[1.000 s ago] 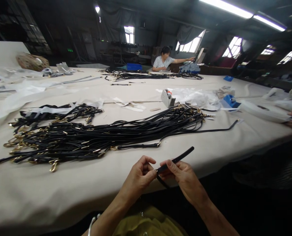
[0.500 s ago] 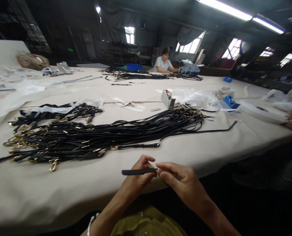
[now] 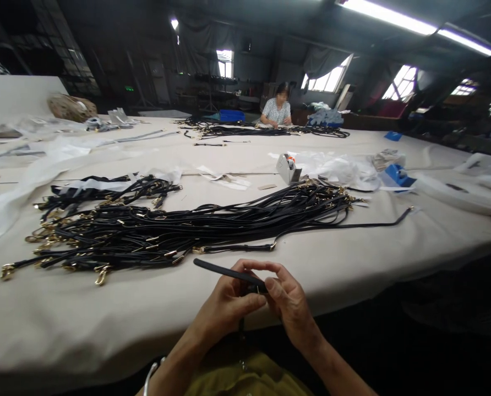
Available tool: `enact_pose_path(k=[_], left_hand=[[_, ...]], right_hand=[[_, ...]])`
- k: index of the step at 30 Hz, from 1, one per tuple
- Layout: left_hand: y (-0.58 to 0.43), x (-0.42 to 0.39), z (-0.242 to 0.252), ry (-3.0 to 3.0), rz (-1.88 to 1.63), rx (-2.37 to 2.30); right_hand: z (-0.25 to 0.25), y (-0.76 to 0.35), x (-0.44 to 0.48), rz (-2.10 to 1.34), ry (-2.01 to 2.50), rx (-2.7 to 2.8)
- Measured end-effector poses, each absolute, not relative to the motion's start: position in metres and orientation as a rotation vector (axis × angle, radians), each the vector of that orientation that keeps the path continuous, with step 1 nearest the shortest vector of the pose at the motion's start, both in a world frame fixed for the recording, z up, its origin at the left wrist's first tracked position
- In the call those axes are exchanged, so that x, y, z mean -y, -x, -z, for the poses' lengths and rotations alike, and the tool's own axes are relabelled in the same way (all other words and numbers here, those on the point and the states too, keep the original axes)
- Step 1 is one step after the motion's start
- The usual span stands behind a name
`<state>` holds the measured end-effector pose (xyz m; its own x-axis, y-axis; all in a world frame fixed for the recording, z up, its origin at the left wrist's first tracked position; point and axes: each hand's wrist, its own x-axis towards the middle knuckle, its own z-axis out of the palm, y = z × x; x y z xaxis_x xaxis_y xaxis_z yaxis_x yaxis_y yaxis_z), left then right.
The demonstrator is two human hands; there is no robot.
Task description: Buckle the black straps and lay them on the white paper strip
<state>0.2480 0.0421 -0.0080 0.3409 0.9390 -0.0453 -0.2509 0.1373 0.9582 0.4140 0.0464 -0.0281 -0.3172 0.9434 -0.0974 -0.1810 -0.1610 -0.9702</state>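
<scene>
Both the left hand [image 3: 229, 302] and right hand [image 3: 289, 305] are pinched together on one black strap [image 3: 224, 272], held just above the near table [image 3: 105, 324] edge, apart from the strap pile [image 3: 179, 225].

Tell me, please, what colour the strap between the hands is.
Black: the narrow flat strap shows best in the head view.
</scene>
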Motion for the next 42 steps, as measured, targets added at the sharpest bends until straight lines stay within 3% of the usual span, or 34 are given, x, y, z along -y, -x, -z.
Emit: enact_pose_path(k=[5, 11, 14, 19, 37, 42], left_hand=[[-0.243, -0.045, 0.014, -1.191, -1.036, -0.917], [-0.250, -0.042, 0.010, -1.313, -1.058, -1.078], [-0.242, -0.039, 0.012, -1.350, -1.157, -1.141], [-0.225, -0.036, 0.018, -1.362, -1.235, -1.205], [-0.233, -0.034, 0.019, -1.506, -1.290, -1.156], [-0.228, -0.033, 0.020, -1.397, -1.270, -1.140]], right_hand=[[0.011, -0.416, -0.065, -1.207, 1.045, 1.615], [-0.044, -0.394, -0.072, -1.656, 0.708, 1.432], [-0.056, -0.399, -0.073, -1.519, 0.812, 1.512], [-0.046, -0.422, -0.078, -1.265, 1.043, 1.872], [-0.025, -0.403, -0.074, -1.405, 1.074, 2.050], [-0.037, -0.420, -0.079, -1.614, 0.991, 2.118]])
